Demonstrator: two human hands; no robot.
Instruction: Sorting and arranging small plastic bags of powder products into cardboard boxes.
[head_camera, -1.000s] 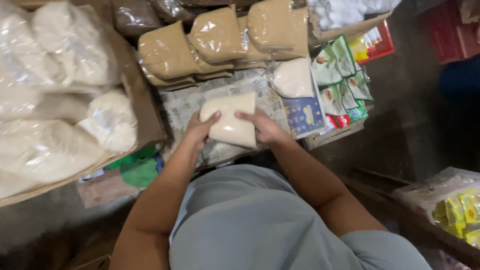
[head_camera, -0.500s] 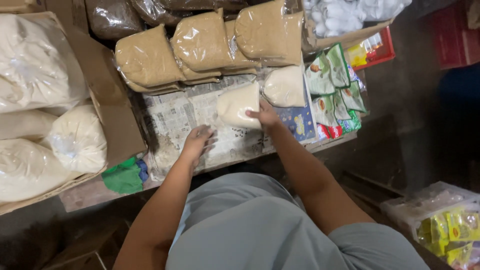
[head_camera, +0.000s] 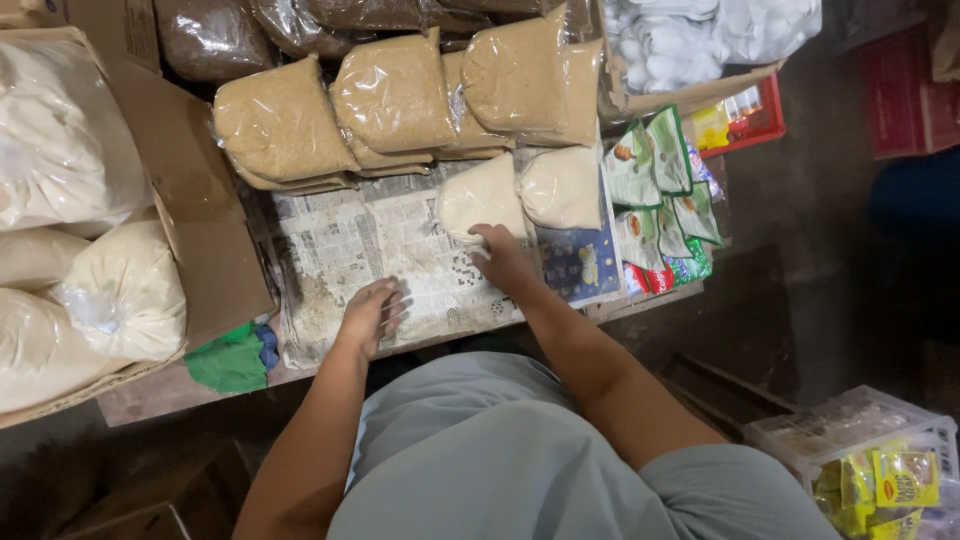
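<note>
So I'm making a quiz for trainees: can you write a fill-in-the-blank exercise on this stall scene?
1. The right hand touches a pale ____ beside another like it.
2. The left hand lies flat on the ____ that covers the table.
3. Behind the pale bags, the brown bags lie ____ on one another.
4. Left of the left hand lies a crumpled cloth of ____ colour.

Missing words: bag; newspaper; stacked; green
</note>
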